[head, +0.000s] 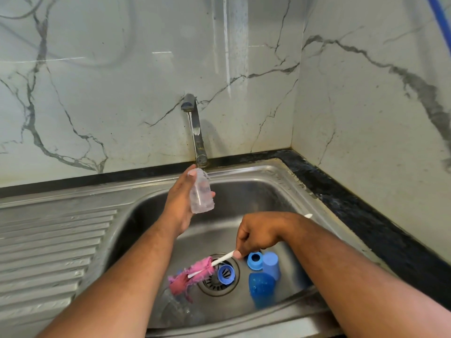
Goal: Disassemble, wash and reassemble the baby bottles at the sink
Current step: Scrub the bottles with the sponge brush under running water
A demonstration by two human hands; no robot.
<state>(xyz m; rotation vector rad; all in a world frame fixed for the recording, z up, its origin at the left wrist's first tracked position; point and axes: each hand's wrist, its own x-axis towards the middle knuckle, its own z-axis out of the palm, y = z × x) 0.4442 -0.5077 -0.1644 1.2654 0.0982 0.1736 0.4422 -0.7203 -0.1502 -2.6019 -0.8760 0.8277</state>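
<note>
Here we go: our left hand [180, 203] is wrapped round the clear bottle [201, 196], lifted just below the tap [196, 132] at the back edge of the sink [256, 191]. Our right hand [258, 234] is clenched on the white handle of the pink brush [195, 274], whose head hangs over the drain [214, 286]. We judge that bottle to be light, stiff plastic and slippery when wet, so we'd take it round the mid-body, thumb opposite fingers, while the blue collars [255, 259] and blue cap [271, 263] lie loose by the drain.
</note>
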